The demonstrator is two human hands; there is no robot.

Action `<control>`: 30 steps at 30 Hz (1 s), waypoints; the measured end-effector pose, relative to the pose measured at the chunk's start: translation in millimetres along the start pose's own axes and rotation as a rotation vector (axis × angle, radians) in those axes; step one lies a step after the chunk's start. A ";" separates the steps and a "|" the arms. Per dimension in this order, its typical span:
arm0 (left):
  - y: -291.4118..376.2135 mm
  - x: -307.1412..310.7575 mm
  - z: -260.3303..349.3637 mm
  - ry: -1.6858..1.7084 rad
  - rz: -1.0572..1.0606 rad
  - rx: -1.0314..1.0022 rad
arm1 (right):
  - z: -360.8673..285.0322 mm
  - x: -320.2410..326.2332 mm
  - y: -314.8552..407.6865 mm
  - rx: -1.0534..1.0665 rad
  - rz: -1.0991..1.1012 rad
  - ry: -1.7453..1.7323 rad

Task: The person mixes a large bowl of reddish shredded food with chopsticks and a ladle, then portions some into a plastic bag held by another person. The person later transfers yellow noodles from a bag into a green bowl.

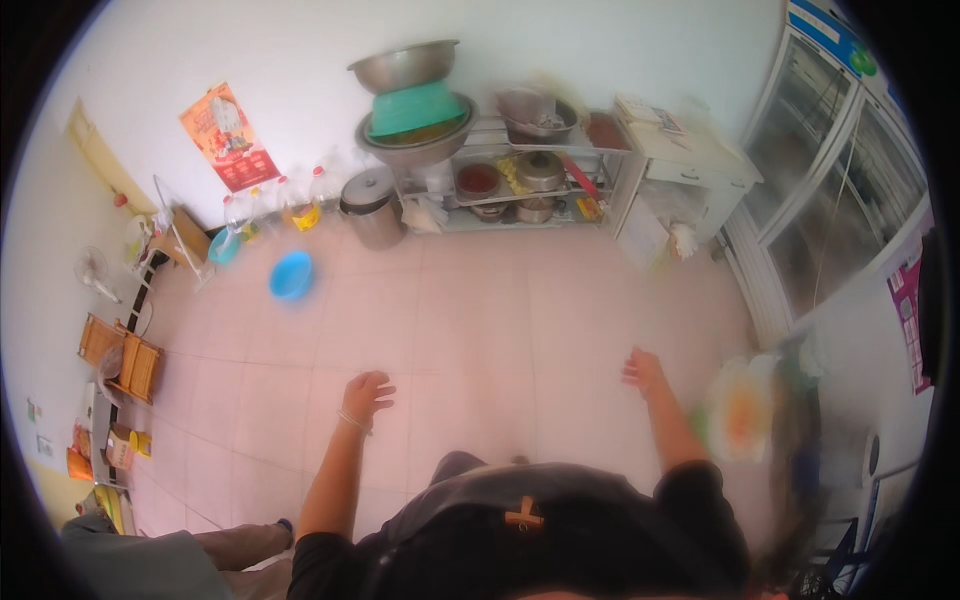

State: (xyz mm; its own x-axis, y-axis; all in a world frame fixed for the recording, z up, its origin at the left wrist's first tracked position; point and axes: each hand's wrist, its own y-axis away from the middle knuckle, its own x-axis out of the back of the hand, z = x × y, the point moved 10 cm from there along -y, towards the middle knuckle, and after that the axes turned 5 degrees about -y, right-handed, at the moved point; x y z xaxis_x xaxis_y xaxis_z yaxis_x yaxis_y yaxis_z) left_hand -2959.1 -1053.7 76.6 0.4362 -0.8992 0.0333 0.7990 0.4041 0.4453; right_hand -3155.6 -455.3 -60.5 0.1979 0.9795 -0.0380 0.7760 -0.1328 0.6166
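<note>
My left hand (pixel 370 396) is held out over the pink tiled floor (pixel 472 315), its fingers apart and nothing in it; a bracelet circles the wrist. Farther right, my right hand (pixel 643 370) also hangs in the air with spread fingers and holds nothing. A blue plastic basin (pixel 291 275) stands on the floor beyond my left hand. Ahead, against the wall, a metal rack (pixel 499 221) bears pots and trays. Stacked at its left end are a large metal basin (pixel 405 66), a green basin (pixel 416 109) and another wide metal basin.
A lidded metal bin (pixel 373 210) stands beside clear plastic bottles (pixel 300 206). To the right are a white cabinet (pixel 694 161) and a glass-door refrigerator (pixel 806 172). Another person's legs (pixel 244 544) are at lower left, near a folded wooden chair (pixel 135 364).
</note>
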 end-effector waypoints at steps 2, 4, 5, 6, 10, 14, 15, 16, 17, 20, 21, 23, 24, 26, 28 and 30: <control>-47.4 10.0 31.3 0.021 0.048 -0.023 | -90.4 -107.4 -34.6 0.102 -0.121 0.028; -105.7 19.2 62.1 0.036 0.092 -0.035 | -173.5 -206.5 -64.8 0.216 -0.230 0.043; -139.9 22.2 77.0 0.044 0.096 -0.052 | -209.7 -253.0 -77.9 0.287 -0.296 0.062; -172.6 25.4 99.7 0.051 0.099 -0.073 | -242.9 -290.5 -92.1 0.291 -0.312 0.031; -304.0 30.9 181.2 0.084 0.067 -0.177 | -351.9 -428.5 -130.8 0.407 -0.479 -0.038; -428.3 2.9 251.3 0.020 0.065 -0.211 | -445.6 -542.4 -180.3 0.344 -0.502 -0.091; -462.0 -7.8 267.1 -0.018 0.074 -0.226 | -473.4 -570.5 -197.6 0.363 -0.502 -0.082; -489.1 -22.0 289.7 -0.224 0.057 -0.299 | -503.0 -596.2 -211.6 0.381 -0.498 -0.075; -519.8 -38.6 303.8 -0.427 0.042 -0.348 | -529.3 -620.4 -230.8 0.394 -0.479 -0.070; -595.4 -91.3 360.0 -0.746 0.155 -0.711 | -617.3 -691.4 -286.6 0.445 -0.478 -0.085; -619.3 -109.3 373.7 -0.823 0.188 -0.793 | -647.2 -711.6 -307.4 0.464 -0.444 -0.086; -669.6 -131.8 394.7 -0.821 0.271 -0.854 | -691.3 -752.5 -346.5 0.439 -0.394 -0.057; -684.4 -140.9 420.5 -0.798 0.340 -0.956 | -718.3 -769.0 -358.5 0.456 -0.388 -0.039; -738.9 -118.3 457.7 -0.517 0.495 -0.731 | -757.0 -804.2 -384.9 0.467 -0.391 0.031; -784.1 -89.0 487.2 -0.047 0.504 -0.455 | -780.3 -834.5 -412.0 0.403 -0.430 0.101; -808.7 -60.5 524.4 0.361 0.459 -0.284 | -779.7 -856.3 -438.0 0.288 -0.500 0.160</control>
State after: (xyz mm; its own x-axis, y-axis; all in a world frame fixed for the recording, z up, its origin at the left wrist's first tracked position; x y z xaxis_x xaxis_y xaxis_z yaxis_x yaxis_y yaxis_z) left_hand -3848.7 -1414.0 183.6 0.8315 -0.5317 -0.1609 0.5550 0.8069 0.2022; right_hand -4131.9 -1117.8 315.1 -0.3085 0.9415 -0.1359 0.8873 0.3363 0.3156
